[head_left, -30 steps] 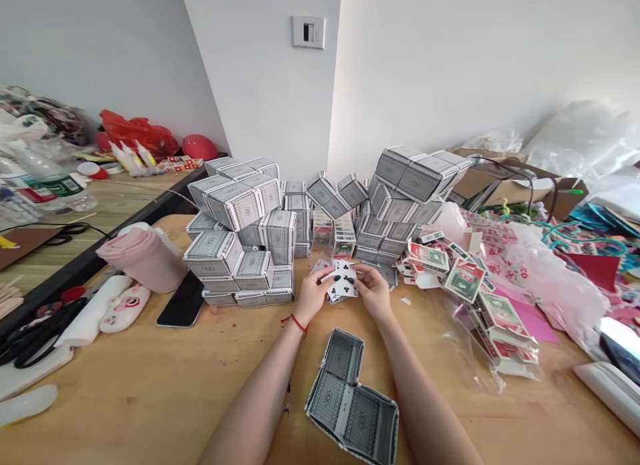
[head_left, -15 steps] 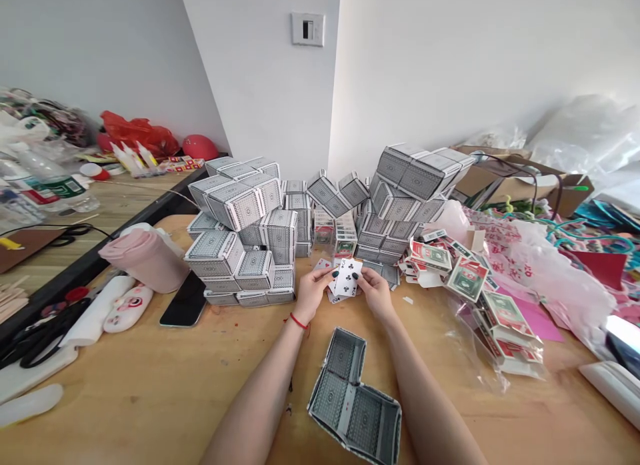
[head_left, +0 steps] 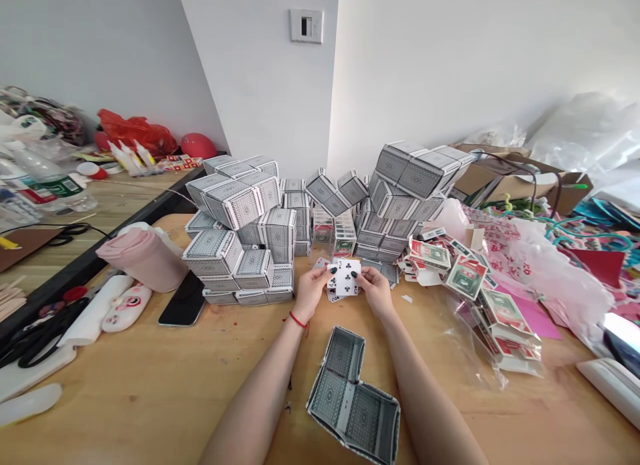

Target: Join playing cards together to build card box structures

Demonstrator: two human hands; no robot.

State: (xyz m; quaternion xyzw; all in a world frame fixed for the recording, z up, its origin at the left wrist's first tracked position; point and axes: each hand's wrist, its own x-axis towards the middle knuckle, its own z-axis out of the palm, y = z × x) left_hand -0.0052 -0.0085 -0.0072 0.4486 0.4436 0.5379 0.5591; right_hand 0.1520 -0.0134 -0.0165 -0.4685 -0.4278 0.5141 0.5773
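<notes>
Both my hands meet over the middle of the table, pinching face-up playing cards (head_left: 349, 283) of clubs. My left hand (head_left: 310, 295), with a red string at the wrist, grips the left edge, where a second card shows partly behind the front one. The front card, a three of clubs, is pinched at its right side by my right hand (head_left: 379, 293). More cards lie beneath, mostly hidden. Between my forearms rests an open L-shaped piece folded from cards (head_left: 345, 392), its hollow side facing up.
Stacks of folded-card blocks stand at left (head_left: 240, 205) and right (head_left: 420, 172). Upright card boxes (head_left: 345, 233) stand between them. Opened card boxes (head_left: 467, 276) and clear plastic litter the right. A phone (head_left: 183, 302) and a rolled pink cloth (head_left: 145, 255) lie at left.
The front card has turned from a slight tilt to nearly upright. More of the second card now shows on its left. Both hands stay in almost the same place.
</notes>
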